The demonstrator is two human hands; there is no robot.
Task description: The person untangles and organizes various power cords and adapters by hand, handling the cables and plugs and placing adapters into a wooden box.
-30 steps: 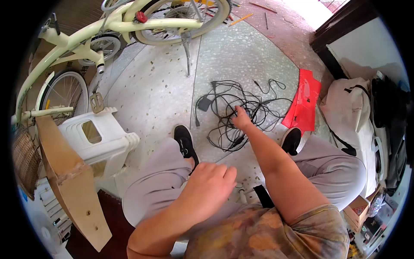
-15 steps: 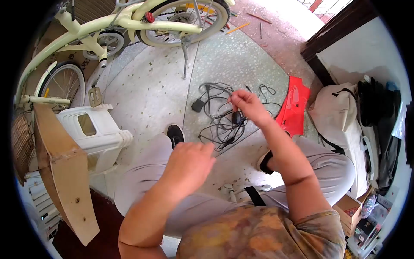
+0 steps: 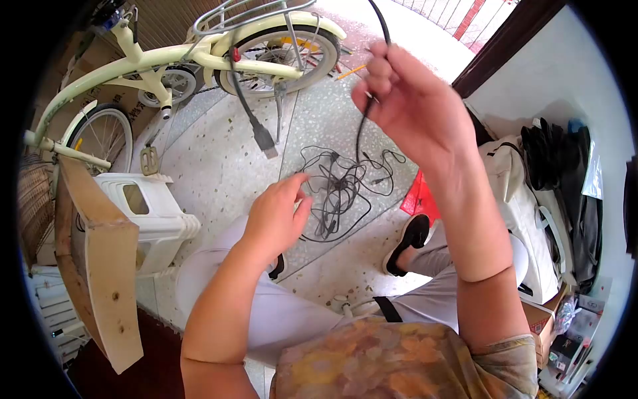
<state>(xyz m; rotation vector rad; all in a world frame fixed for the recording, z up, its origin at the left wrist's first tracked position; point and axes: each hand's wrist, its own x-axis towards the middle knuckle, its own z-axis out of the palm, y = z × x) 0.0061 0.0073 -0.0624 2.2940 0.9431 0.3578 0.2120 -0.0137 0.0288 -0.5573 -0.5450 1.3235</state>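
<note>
Metal-tipped black plug [image 3: 262,138] dangles near your left hand [image 3: 274,216], half-open, nothing held. Tangled thin black cords [image 3: 340,184] lie on speckled stone floor [image 3: 212,143]. Your right hand [image 3: 417,106], fingers closed, pinches a slim black cable [image 3: 361,130] high, probably to draw it clear.

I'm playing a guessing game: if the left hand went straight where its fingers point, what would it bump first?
Probably the tangled black cables on the floor, though how far from the left hand they lie is unclear.

Pale speckled floor [image 3: 206,154], tangled black cables [image 3: 339,185] lying on it, red sheet [image 3: 419,197] near them
</note>
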